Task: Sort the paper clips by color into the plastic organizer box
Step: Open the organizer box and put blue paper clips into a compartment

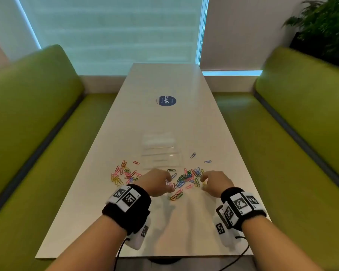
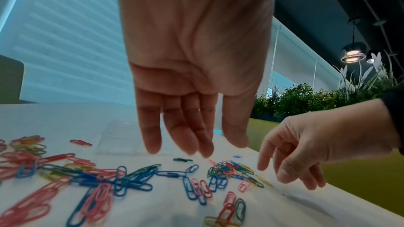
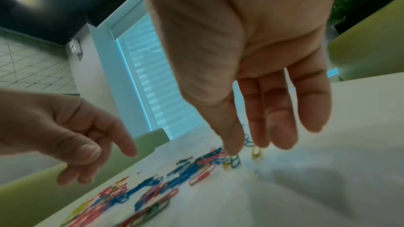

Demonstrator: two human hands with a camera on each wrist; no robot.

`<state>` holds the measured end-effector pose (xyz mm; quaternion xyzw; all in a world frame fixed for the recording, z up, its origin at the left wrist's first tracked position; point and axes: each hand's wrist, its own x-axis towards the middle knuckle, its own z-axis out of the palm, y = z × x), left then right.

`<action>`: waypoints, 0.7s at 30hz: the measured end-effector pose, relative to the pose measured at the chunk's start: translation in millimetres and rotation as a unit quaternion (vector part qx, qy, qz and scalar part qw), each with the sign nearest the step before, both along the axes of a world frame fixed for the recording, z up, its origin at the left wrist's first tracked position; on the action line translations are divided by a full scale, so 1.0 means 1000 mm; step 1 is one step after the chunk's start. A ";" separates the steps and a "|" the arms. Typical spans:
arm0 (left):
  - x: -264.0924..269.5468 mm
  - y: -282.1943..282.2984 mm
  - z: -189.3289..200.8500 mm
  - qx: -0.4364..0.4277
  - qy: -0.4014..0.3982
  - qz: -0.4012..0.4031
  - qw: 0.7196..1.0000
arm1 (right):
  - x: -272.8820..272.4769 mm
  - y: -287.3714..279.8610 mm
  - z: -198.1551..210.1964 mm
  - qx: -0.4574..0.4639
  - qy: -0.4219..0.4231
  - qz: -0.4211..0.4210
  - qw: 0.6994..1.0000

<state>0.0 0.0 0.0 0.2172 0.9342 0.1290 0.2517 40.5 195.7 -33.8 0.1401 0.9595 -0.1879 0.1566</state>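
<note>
Coloured paper clips (image 1: 186,178) lie scattered on the white table (image 1: 184,227), with a second cluster of mostly pink and yellow ones (image 1: 123,175) to the left. The clear plastic organizer box (image 1: 161,153) stands just beyond them and looks faint in the left wrist view (image 2: 122,137). My left hand (image 1: 167,182) hovers over the clips with straight fingers (image 2: 153,141) and holds nothing. My right hand (image 1: 204,182) hangs over the right end of the pile with relaxed fingers (image 3: 282,127). Its thumb tip is close to a green clip (image 3: 235,161) and a yellow clip (image 3: 256,153).
A round blue sticker (image 1: 167,100) sits farther up the table. Green benches run along the left (image 1: 27,133) and right (image 1: 301,133) sides. A plant (image 1: 325,26) stands at the back right. Two stray blue clips (image 1: 193,155) lie right of the box.
</note>
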 end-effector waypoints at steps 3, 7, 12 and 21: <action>-0.001 0.002 -0.004 -0.009 -0.012 -0.001 1.000 | -0.001 -0.003 -0.005 -0.005 -0.009 0.021 1.000; -0.004 0.010 -0.011 -0.030 -0.013 -0.005 0.999 | -0.005 -0.008 -0.008 0.018 0.003 0.019 1.000; -0.007 0.020 -0.015 -0.046 -0.005 -0.013 0.999 | -0.011 -0.011 -0.010 0.044 0.020 0.014 0.999; -0.010 0.033 -0.019 -0.051 0.005 -0.021 0.998 | -0.022 -0.016 -0.015 0.052 0.024 0.004 0.998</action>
